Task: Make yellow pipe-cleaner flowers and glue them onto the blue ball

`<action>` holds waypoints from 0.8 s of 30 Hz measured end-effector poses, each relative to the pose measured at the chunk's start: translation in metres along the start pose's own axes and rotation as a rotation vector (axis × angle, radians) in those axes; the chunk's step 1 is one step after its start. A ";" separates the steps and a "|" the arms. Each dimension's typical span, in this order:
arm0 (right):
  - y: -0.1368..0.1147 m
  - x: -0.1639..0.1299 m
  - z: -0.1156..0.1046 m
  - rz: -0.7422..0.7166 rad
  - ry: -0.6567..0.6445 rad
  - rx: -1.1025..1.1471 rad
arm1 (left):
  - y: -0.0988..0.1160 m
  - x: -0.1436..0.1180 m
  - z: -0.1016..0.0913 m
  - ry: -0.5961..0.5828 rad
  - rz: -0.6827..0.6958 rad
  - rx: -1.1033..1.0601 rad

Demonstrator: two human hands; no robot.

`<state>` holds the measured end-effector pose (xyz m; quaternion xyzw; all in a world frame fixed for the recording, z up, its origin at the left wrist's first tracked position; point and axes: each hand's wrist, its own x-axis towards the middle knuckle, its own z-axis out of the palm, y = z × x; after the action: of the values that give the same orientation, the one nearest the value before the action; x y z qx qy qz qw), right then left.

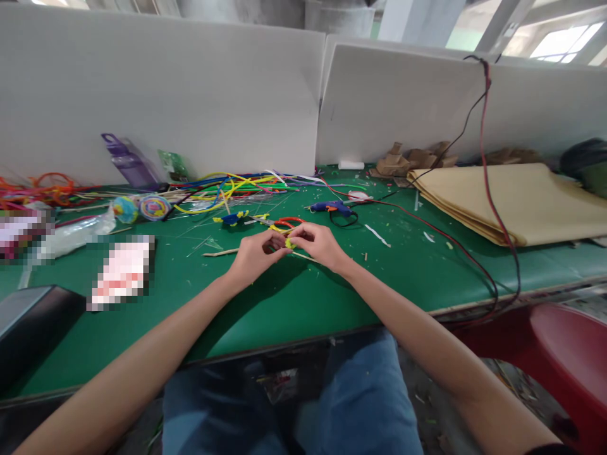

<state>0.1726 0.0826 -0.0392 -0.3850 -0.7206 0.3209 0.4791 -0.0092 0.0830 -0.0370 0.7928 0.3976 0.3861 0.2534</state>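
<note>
Although much of it is covered by the hands, a small yellow-green piece (289, 242) can be made out in the head view, held over the near middle of the green surface (303, 309). Fingers of the left hand (258, 254) are nearly closed, thumb brought against the piece; those of the right hand (318, 245) are likewise pinched on it from the other side. A thin stick (303, 256) is seen under the right hand; whether it is joined to the piece cannot be told.

Risk, as judged: the piece could be dropped or crushed if the pinch were uneven, given its small size. Scissors (287, 222) are placed just beyond the fingers and could be knocked by a forward reach. A glue gun (331, 207) is laid farther right; its cable (427, 224) could be snagged by the right forearm if swung outward. Whether the gun is hot is not shown.

Also noted: a blue-and-yellow piece (231, 218) near the blades, coloured stems (237, 187) heaped behind, brown sheets (512, 202) stacked right.
</note>
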 end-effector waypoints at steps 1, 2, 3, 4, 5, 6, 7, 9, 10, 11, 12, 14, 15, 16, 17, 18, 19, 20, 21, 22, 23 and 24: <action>0.000 0.000 0.000 0.008 -0.003 0.012 | -0.001 -0.001 0.000 0.008 0.024 0.035; 0.000 0.000 0.000 0.014 -0.007 0.023 | -0.001 -0.001 0.000 0.016 0.052 0.068; 0.000 0.000 -0.001 0.019 -0.012 0.030 | -0.002 -0.001 0.000 0.023 0.084 0.101; -0.001 0.000 -0.001 0.025 -0.018 0.030 | -0.002 -0.002 0.000 0.029 0.117 0.133; -0.003 0.000 -0.002 0.029 -0.025 0.026 | -0.003 -0.002 -0.001 0.034 0.149 0.164; -0.004 0.000 -0.002 0.031 -0.032 0.019 | -0.003 -0.002 -0.001 0.038 0.178 0.194; -0.005 0.000 -0.003 0.032 -0.041 0.013 | -0.003 -0.003 -0.001 0.041 0.204 0.219; -0.008 0.000 -0.004 0.032 -0.063 0.012 | -0.003 -0.003 -0.002 0.038 0.243 0.253; -0.008 0.000 -0.004 0.030 -0.074 0.020 | -0.003 -0.003 -0.003 0.034 0.258 0.264; -0.008 0.000 -0.004 0.030 -0.083 0.029 | -0.003 -0.003 -0.003 0.029 0.268 0.269; -0.007 0.001 -0.005 0.033 -0.091 0.039 | -0.003 -0.003 -0.003 0.025 0.273 0.271; -0.005 0.001 -0.005 0.046 -0.094 0.066 | -0.003 -0.003 -0.003 0.028 0.272 0.272; -0.004 0.002 -0.005 0.054 -0.094 0.088 | -0.003 -0.002 -0.003 0.036 0.272 0.271; -0.003 0.002 -0.005 0.063 -0.093 0.121 | -0.003 -0.002 -0.004 0.047 0.272 0.269; -0.002 0.002 -0.005 0.072 -0.089 0.165 | -0.002 -0.002 -0.004 0.063 0.274 0.267; -0.002 0.002 -0.004 0.082 -0.083 0.213 | -0.002 -0.001 -0.005 0.079 0.275 0.266; -0.002 0.002 -0.004 0.091 -0.075 0.256 | -0.002 -0.001 -0.005 0.095 0.277 0.266; -0.003 0.002 -0.003 0.097 -0.067 0.288 | -0.001 -0.001 -0.006 0.109 0.278 0.269; -0.003 0.002 -0.003 0.100 -0.056 0.305 | -0.001 -0.001 -0.006 0.116 0.278 0.274; -0.003 0.001 -0.002 0.100 -0.047 0.309 | 0.000 -0.001 -0.007 0.116 0.276 0.280; -0.003 0.001 -0.002 0.096 -0.038 0.302 | 0.001 -0.001 -0.008 0.109 0.272 0.288; -0.003 0.001 -0.001 0.092 -0.027 0.292 | 0.001 -0.001 -0.008 0.100 0.267 0.294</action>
<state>0.1728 0.0820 -0.0356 -0.3397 -0.6541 0.4490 0.5051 -0.0152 0.0824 -0.0318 0.8469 0.3531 0.3929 0.0616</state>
